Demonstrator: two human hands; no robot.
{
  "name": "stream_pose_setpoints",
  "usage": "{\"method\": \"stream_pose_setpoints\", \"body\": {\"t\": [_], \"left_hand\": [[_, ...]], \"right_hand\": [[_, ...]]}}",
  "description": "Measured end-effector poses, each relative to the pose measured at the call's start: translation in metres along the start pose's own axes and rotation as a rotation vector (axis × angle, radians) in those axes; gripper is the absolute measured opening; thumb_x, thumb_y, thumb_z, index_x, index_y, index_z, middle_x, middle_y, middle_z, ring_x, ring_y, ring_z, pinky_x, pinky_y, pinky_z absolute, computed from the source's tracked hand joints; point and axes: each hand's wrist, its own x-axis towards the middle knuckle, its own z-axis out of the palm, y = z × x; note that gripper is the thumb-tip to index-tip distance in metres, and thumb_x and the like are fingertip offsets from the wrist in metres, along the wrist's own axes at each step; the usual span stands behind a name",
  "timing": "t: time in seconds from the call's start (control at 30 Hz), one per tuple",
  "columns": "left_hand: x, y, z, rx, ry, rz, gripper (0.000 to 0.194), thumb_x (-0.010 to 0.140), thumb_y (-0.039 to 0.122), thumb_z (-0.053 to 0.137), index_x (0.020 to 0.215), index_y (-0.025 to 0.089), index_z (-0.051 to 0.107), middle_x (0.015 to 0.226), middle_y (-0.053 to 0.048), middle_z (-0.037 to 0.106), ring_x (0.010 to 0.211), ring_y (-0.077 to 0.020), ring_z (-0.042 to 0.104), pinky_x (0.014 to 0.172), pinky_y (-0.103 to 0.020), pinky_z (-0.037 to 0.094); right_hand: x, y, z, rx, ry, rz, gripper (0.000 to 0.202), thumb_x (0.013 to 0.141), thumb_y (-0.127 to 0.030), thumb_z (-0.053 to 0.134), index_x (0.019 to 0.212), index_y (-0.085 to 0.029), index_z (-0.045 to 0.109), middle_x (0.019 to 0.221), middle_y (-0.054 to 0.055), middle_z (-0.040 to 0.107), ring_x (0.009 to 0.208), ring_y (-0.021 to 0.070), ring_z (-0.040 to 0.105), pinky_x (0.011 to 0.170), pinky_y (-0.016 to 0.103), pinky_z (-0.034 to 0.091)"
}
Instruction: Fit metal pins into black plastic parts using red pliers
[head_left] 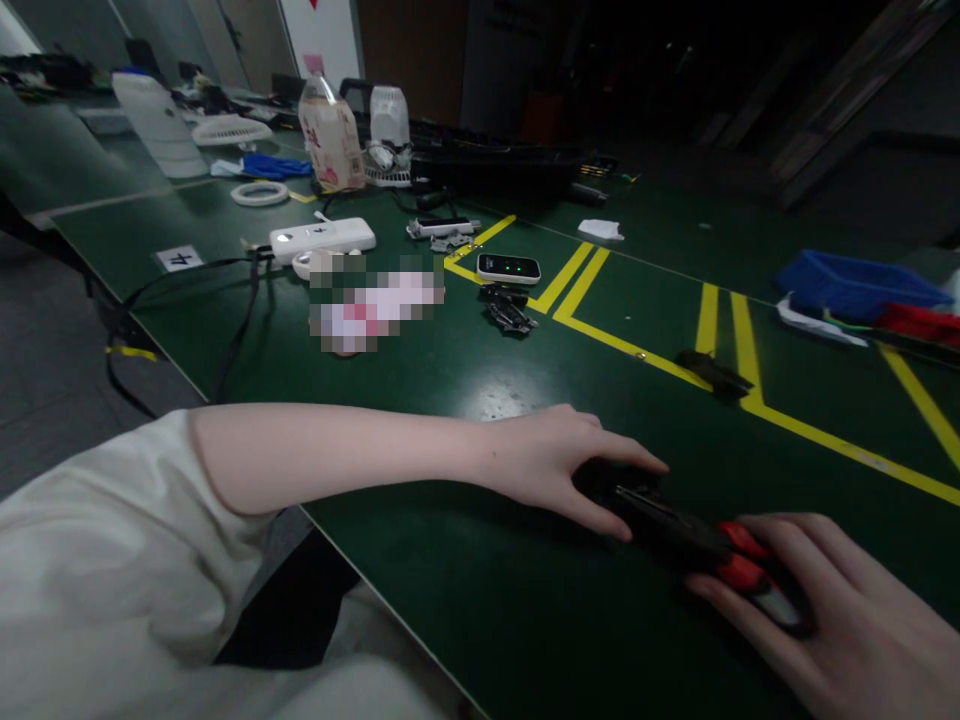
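Observation:
My left hand point(559, 465) is over the green table, its thumb and fingers spread on either side of the front end of a dark tool with red grips point(741, 555). Whether its fingertips touch the dark part there is too dim to tell. At the lower right my right hand point(832, 600) is wrapped round the red and black handles of this tool, which looks like pliers. The tool points left, toward my left hand. A small dark part point(716, 375) lies beyond it on the yellow tape.
Farther back on the green table point(420, 385) are black parts point(508, 308), a black-and-white device with green lights point(508, 268), a white power bank point(322, 240), a bottle point(330, 135) and a white jar point(159, 125). A blue tray point(859, 287) stands at the right.

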Motion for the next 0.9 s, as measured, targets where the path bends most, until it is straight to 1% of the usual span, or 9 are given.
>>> {"method": "stream_pose_setpoints", "body": {"t": [0.07,0.1,0.17,0.23,0.37,0.57,0.7,0.8,0.9], "left_hand": [[0.0,0.001,-0.002,0.054,-0.017,-0.014,0.059,0.087,0.039,0.07,0.138,0.013,0.053,0.129,-0.009,0.067,0.111,-0.0227,0.062,0.102,-0.036,0.043],[-0.001,0.002,-0.003,0.069,-0.03,-0.026,0.057,0.087,0.037,0.071,0.137,0.014,0.053,0.13,-0.009,0.067,0.112,-0.0231,0.061,0.103,-0.037,0.042],[-0.001,0.002,-0.003,0.066,-0.03,-0.021,0.056,0.087,0.034,0.072,0.136,0.014,0.053,0.131,-0.009,0.065,0.116,-0.0233,0.06,0.103,-0.037,0.041],[-0.001,0.001,-0.003,0.044,-0.006,-0.004,0.053,0.086,0.031,0.073,0.132,0.012,0.055,0.128,-0.011,0.065,0.114,-0.0224,0.06,0.099,-0.035,0.044],[-0.002,-0.001,-0.001,-0.009,0.029,-0.002,0.042,0.085,0.028,0.074,0.121,0.012,0.06,0.114,-0.01,0.065,0.101,-0.0186,0.062,0.087,-0.029,0.049],[-0.004,-0.003,0.0,0.0,0.033,-0.009,0.046,0.086,0.031,0.072,0.126,0.011,0.061,0.117,-0.01,0.06,0.103,-0.0196,0.061,0.089,-0.031,0.051],[-0.004,-0.002,0.0,0.02,0.031,-0.012,0.044,0.087,0.031,0.071,0.127,0.014,0.061,0.119,-0.01,0.061,0.108,-0.0213,0.061,0.092,-0.033,0.051],[-0.004,0.0,-0.002,0.002,0.032,-0.018,0.041,0.087,0.028,0.071,0.124,0.013,0.06,0.117,-0.009,0.064,0.102,-0.0186,0.063,0.086,-0.03,0.052],[-0.004,0.003,-0.003,-0.012,0.037,-0.041,0.033,0.086,0.025,0.072,0.114,0.013,0.061,0.11,-0.007,0.068,0.094,-0.0158,0.064,0.079,-0.027,0.052]], "right_hand": [[0.004,-0.005,-0.009,0.017,-0.028,-0.061,0.056,0.086,-0.076,0.043,0.099,-0.023,0.058,0.089,0.01,0.062,0.068,0.0242,0.062,0.052,0.036,0.047],[0.006,-0.008,-0.012,0.02,-0.042,-0.065,0.056,0.087,-0.074,0.042,0.1,-0.022,0.059,0.089,0.01,0.062,0.07,0.0245,0.062,0.054,0.036,0.047],[0.007,-0.011,-0.014,0.017,-0.064,-0.057,0.058,0.088,-0.074,0.041,0.102,-0.021,0.059,0.089,0.011,0.062,0.071,0.0247,0.061,0.056,0.036,0.046],[0.006,-0.013,-0.015,-0.001,-0.066,-0.051,0.06,0.087,-0.075,0.041,0.102,-0.02,0.059,0.088,0.011,0.062,0.07,0.025,0.059,0.057,0.036,0.044],[0.006,-0.013,-0.013,-0.054,-0.036,-0.057,0.064,0.087,-0.076,0.039,0.103,-0.018,0.059,0.089,0.012,0.061,0.071,0.0252,0.058,0.057,0.036,0.041],[0.009,-0.014,-0.016,-0.156,0.049,-0.082,0.066,0.089,-0.076,0.035,0.103,-0.016,0.059,0.091,0.011,0.061,0.072,0.0233,0.057,0.056,0.034,0.042],[0.011,-0.015,-0.017,-0.096,0.066,-0.042,0.067,0.091,-0.075,0.031,0.104,-0.015,0.058,0.091,0.011,0.061,0.074,0.0242,0.058,0.056,0.034,0.043],[0.011,-0.013,-0.016,-0.042,0.09,-0.007,0.067,0.091,-0.075,0.03,0.107,-0.015,0.056,0.092,0.012,0.06,0.075,0.0246,0.057,0.059,0.035,0.045],[0.01,-0.011,-0.015,-0.021,0.115,-0.004,0.066,0.093,-0.072,0.03,0.11,-0.014,0.054,0.096,0.014,0.06,0.081,0.027,0.057,0.063,0.038,0.045]]}}
